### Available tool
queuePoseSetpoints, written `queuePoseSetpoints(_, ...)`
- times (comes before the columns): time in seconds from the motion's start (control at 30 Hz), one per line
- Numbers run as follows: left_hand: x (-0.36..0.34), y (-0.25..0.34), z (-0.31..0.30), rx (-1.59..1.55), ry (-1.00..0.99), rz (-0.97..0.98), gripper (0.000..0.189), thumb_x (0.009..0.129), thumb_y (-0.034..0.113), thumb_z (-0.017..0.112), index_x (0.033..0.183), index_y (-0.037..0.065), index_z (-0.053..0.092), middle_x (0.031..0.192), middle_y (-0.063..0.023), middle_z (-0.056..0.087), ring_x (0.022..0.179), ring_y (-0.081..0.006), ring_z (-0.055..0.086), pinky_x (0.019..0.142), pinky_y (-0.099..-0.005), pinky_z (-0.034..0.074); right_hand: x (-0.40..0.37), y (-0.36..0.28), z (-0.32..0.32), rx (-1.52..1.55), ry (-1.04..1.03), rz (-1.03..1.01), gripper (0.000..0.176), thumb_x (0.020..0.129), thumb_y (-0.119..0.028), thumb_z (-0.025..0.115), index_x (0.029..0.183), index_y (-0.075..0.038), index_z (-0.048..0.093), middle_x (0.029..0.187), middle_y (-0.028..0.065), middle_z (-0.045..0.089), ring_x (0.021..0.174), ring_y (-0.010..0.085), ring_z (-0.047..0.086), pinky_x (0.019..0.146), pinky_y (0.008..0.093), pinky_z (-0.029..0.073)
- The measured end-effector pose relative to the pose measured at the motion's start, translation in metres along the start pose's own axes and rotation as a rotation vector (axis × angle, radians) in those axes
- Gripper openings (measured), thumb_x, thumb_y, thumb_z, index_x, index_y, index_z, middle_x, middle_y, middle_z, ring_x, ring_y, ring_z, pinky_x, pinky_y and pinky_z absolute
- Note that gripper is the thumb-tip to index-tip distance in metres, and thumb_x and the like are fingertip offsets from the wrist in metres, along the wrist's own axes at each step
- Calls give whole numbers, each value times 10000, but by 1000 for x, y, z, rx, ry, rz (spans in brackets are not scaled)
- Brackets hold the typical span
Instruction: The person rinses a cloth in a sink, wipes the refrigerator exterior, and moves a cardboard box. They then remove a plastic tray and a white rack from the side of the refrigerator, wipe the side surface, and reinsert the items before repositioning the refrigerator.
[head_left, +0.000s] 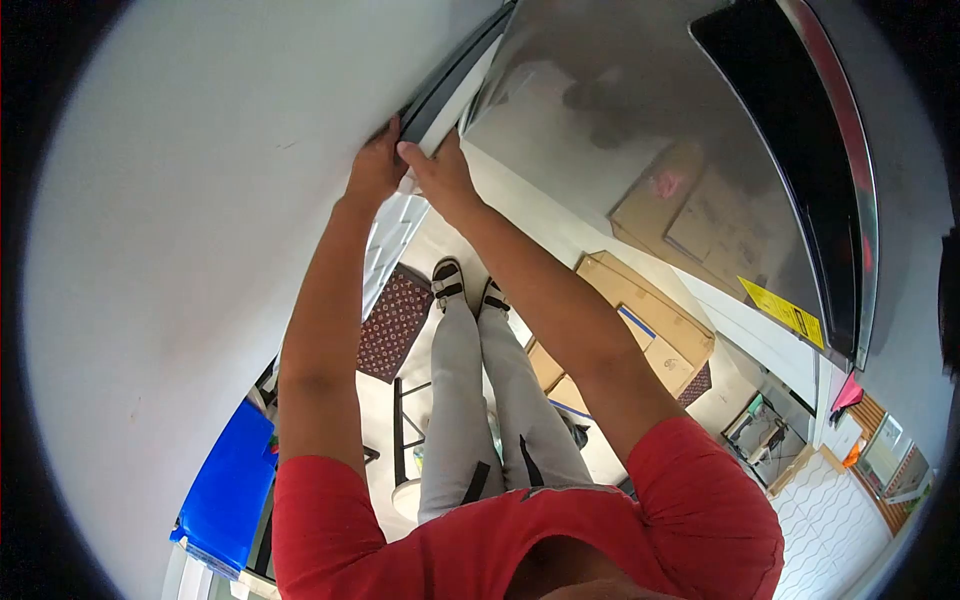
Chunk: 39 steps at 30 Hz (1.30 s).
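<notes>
My left hand (374, 169) is closed at the lower end of a long dark grey edge strip (440, 88), with its fingers partly hidden. Beside it, my right hand (442, 178) grips the same end, its thumb pressed on the strip and its fingers behind the pale edge. To the left of the strip spreads a large smooth light grey panel (180, 220). On its right is a glossy reflective door-like panel (560, 110) with a curved black band (790, 130) and a yellow label (782, 312).
An opened cardboard box (690, 345) lies on the floor to the right, near my feet. A brown patterned mat (395, 325) is at left, with a blue bin-like object (225, 490) farther down. A white patterned panel (830, 530) stands at lower right.
</notes>
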<state>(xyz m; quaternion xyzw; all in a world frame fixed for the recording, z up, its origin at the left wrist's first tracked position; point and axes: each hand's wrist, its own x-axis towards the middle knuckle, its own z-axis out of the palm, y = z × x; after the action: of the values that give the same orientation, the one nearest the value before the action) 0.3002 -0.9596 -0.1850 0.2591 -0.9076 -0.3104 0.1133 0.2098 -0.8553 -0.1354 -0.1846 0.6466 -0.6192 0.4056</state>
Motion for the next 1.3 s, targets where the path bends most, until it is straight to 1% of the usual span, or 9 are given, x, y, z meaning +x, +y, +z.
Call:
queuePoseSetpoints(0.1, 18, 7, 7, 355, -244, -205, 700, 791, 92, 502, 1407, 124, 173, 1031, -265, 577, 942, -375, 582, 817, -416, 468, -20, 1, 7, -52, -23, -90, 754, 763, -281, 647, 1247, 94, 207, 1146, 293, 478, 1063, 350, 520, 870, 380, 435)
queuePoseSetpoints(0.17, 15, 0, 18, 296, -214, -168, 737, 803, 119, 474, 1424, 182, 83, 991, -266, 592, 895, -377, 601, 784, -428, 481, -36, -3, 7, -81, -9, -91, 784, 769, -306, 649, 1258, 98, 190, 1157, 300, 472, 1081, 357, 511, 885, 380, 426)
queuePoseSetpoints(0.23, 10, 0, 14, 409, -201, -192, 726, 800, 116, 474, 1422, 177, 104, 935, -250, 613, 827, -377, 619, 751, -446, 489, -45, -16, 5, -58, -109, 81, 779, 775, -310, 647, 1261, 93, 191, 1159, 302, 471, 1097, 365, 499, 904, 376, 413)
queuePoseSetpoints(0.47, -84, 11, -13, 142, -97, -343, 830, 659, 230, 683, 1383, 192, 281, 847, -203, 639, 757, -354, 625, 673, -424, 497, -68, 27, 17, 108, -127, 11, 701, 776, -230, 662, 1264, 38, 237, 1119, 184, 504, 1036, 260, 521, 883, 338, 425)
queuePoseSetpoints(0.53, -105, 7, -9, 69, -75, -356, 838, 654, 227, 692, 1384, 195, 280, 855, -198, 639, 761, -352, 625, 677, -424, 496, -74, 10, 12, 201, -124, 265, 661, 757, -107, 666, 1256, 20, 252, 1114, 155, 503, 1016, 214, 528, 868, 311, 437)
queuePoseSetpoints(0.7, -132, 5, -15, -62, -76, -405, 829, 655, 203, 689, 1380, 189, 288, 969, -207, 617, 839, -335, 616, 724, -410, 489, -90, 35, 36, 232, -128, 187, 669, 721, -94, 668, 1195, 71, 226, 1095, 209, 474, 1037, 266, 517, 871, 327, 439)
queuePoseSetpoints(0.77, -140, 5, -16, -74, -51, -399, 837, 644, 195, 691, 1379, 182, 292, 987, -200, 613, 855, -336, 611, 736, -407, 487, -97, 39, 40, 159, -107, 276, 665, 732, -22, 639, 1244, 23, 218, 1081, 139, 500, 989, 204, 529, 841, 309, 457)
queuePoseSetpoints(0.93, -158, 14, -16, -114, -80, -407, 921, 554, 144, 714, 1374, 127, 293, 1022, -184, 601, 892, -342, 597, 756, -399, 487, -128, 49, 32, -74, -132, 123, 539, 780, -78, 587, 1209, 3, 272, 934, 72, 454, 812, 136, 487, 692, 273, 443)
queuePoseSetpoints(1.3, -192, 42, -4, -143, -58, -476, 895, 528, 144, 725, 1338, 98, 345, 997, -188, 590, 903, -349, 580, 774, -407, 471, -156, 76, 3, -8, -72, 319, 619, 780, -104, 614, 1254, -31, 222, 1044, 101, 440, 891, 160, 498, 693, 285, 459)
